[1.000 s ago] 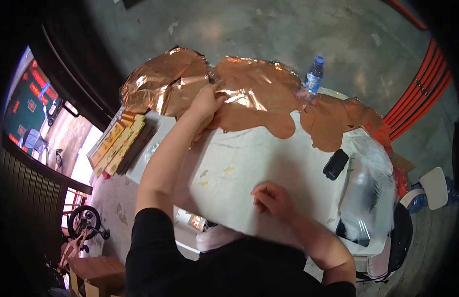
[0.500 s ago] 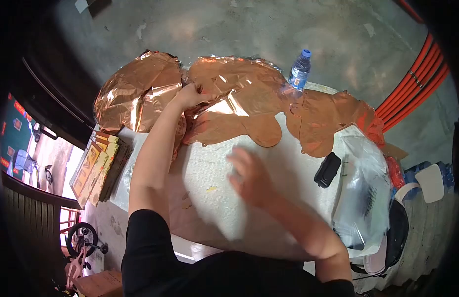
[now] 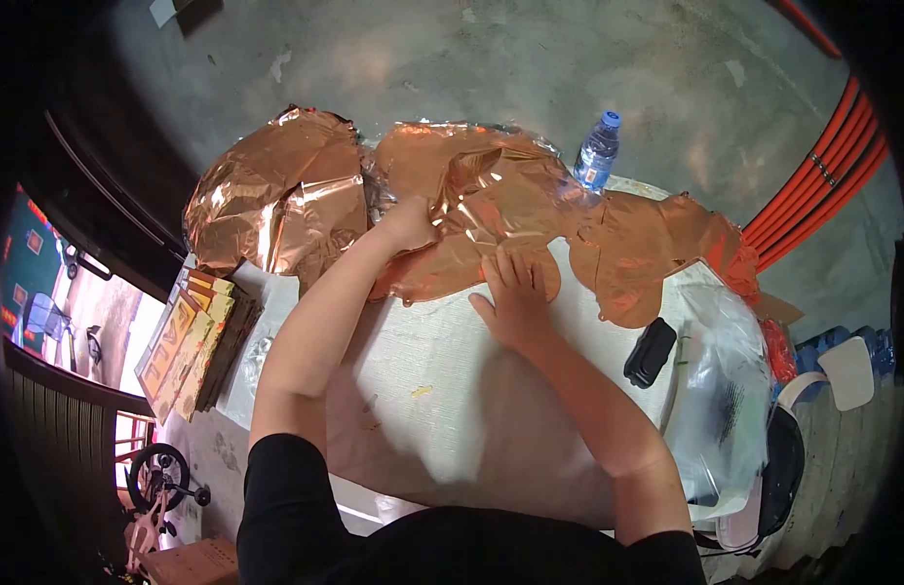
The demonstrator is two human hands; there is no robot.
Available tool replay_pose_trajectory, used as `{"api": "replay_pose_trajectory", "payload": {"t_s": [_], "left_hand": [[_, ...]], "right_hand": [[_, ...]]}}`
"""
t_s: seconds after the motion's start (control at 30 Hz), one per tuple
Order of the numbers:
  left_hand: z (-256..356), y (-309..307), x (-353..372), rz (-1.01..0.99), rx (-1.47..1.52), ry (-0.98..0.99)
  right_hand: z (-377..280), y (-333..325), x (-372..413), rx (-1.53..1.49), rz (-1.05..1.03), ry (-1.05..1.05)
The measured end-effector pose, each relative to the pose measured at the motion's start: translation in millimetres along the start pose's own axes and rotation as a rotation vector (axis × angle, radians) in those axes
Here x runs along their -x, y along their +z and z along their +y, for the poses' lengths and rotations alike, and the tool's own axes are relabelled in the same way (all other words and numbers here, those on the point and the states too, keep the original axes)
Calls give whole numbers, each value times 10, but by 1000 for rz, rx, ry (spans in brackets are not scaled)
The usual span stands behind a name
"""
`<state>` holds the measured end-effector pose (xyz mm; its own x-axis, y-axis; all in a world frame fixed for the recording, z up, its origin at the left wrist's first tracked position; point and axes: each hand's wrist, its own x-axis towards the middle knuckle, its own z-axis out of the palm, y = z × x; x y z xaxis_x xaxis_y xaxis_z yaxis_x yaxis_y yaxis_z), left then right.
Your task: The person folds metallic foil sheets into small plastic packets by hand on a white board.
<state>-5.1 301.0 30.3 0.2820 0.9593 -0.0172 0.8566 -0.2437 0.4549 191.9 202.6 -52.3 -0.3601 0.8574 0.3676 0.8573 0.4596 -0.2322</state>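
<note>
A flat rose-gold foil balloon (image 3: 505,200) lies creased across the far half of the white-covered table (image 3: 432,370). My left hand (image 3: 410,223) has its fingers closed on the foil near the balloon's left part, where it puckers. Over the rounded lower lobe, my right hand (image 3: 515,300) rests with fingers stretched out and thumb apart. To the left is another rose-gold foil balloon (image 3: 276,200), wrinkled and shiny. A third foil piece (image 3: 632,253) spreads to the right, its edge meeting the middle one.
Behind the foil stands a blue-capped water bottle (image 3: 597,153). A black case (image 3: 651,352) and clear plastic bags (image 3: 710,409) are on the right side. Printed boxes (image 3: 193,336) stack at the left edge. Orange pipes (image 3: 812,175) run along the floor at right.
My left hand has shifted right and slightly nearer, bunching the foil. My right hand has moved forward from above the bare tabletop onto the balloon's lower lobe.
</note>
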Motion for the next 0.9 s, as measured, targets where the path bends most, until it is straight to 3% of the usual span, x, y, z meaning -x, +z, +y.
{"api": "replay_pose_trajectory", "payload": {"t_s": [0.17,0.23,0.27,0.33,0.43,0.5,0.6,0.63,0.67,0.73,0.77,0.83,0.87,0.9], "left_hand": [[290,-317,-174,96,-164,-8],[380,-601,-219,176,-203,97],[388,-712,-337,90,-141,-95],[209,-870,-616,35,-240,-87],[-127,-892,-926,-22,-110,-71],[-351,-776,-1061,63,-238,-147],[-1027,-383,-1490,123,-160,-70],[-409,-480,-1013,261,-298,-202],[-306,-462,-921,260,-298,-205],[-229,-428,-845,653,-445,-174],[-225,-438,-811,646,-446,-177],[-243,-450,-741,867,-425,177],[-257,-412,-704,865,-428,172],[-274,-343,-674,657,-439,276]], "right_hand": [[-3,-36,-58,-150,113,30],[16,-48,-141,-146,123,40],[50,-64,-184,-144,134,45],[158,-65,-274,-113,166,33],[302,-79,-453,-101,231,-4],[388,-82,-589,-63,232,22],[532,-89,-760,-32,227,51],[573,-68,-785,16,132,133],[623,-45,-806,64,38,214],[775,43,-819,86,47,208],[847,93,-828,143,77,184],[839,94,-811,193,102,158],[832,83,-806,207,66,172],[808,40,-809,222,34,186]]}}
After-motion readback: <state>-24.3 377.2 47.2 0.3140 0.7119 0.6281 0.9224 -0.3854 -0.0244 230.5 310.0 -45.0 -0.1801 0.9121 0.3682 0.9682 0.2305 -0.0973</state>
